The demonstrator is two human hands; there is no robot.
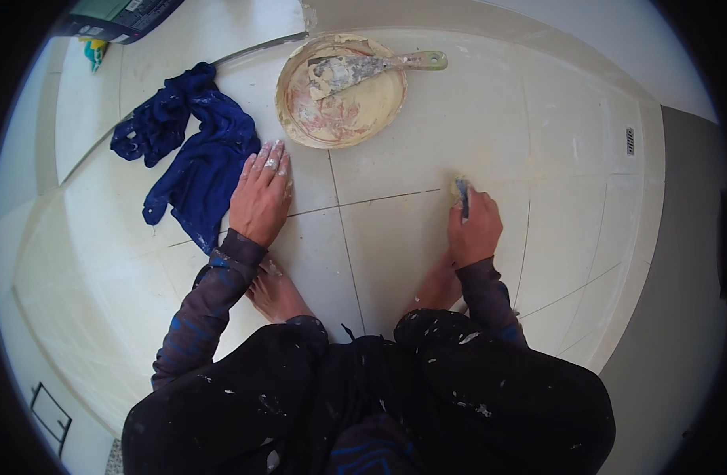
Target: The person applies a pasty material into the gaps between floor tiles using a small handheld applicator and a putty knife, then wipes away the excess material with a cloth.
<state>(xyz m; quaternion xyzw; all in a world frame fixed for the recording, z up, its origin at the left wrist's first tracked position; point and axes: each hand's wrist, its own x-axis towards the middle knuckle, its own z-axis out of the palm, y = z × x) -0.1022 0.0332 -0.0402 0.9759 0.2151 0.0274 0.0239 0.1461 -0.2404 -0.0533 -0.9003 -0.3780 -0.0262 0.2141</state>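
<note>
My right hand [476, 225] is closed on a small bluish scraper [463, 198] with cream paste at its tip, low over the tiled floor [403, 237]. Beside it, on the left, a dark tile joint [387, 197] ends; pale smears lie to the right. My left hand [262, 190] rests with fingers stretched out, its edge near a crumpled navy blue cloth [213, 158], and white paste marks the fingers. Ahead of both hands, a round shallow bowl [286, 119] is coated with cream paste. A putty knife [419, 61] lies across it, its blade crusted with paste.
At the far left stands a dark green container [134, 20] beside a small yellow and teal object [93, 51]. A floor drain [630, 141] sits at the right, near a raised edge and a grey surface [680, 237]. My bare feet [276, 293] stand behind my hands.
</note>
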